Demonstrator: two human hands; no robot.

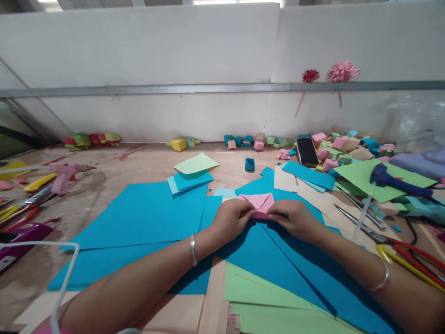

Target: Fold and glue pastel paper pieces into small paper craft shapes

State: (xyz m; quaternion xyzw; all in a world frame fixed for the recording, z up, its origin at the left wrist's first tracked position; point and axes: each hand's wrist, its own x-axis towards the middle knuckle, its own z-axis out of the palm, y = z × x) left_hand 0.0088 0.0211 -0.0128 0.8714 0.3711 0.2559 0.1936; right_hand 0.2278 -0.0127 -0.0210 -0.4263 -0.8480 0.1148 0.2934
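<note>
A small folded piece of pink paper [259, 202] with slanting crease lines is held just above the blue paper sheets [163, 213]. My left hand [234, 215] pinches its left end between thumb and fingers. At the right end, my right hand [294, 215] grips it the same way. Both hands are closed, and their fingertips cover the paper's lower corners. Behind the pink paper lie a pale peach strip [285, 178] and a blue strip [308, 175].
Scissors [361, 222] and a blue glue gun [399, 183] lie at right, near a phone [307, 151] and a heap of small paper boxes [342, 144]. A pink glue gun [64, 176] and a purple tool [26, 239] lie at left. Green sheets [264, 287] lie in front.
</note>
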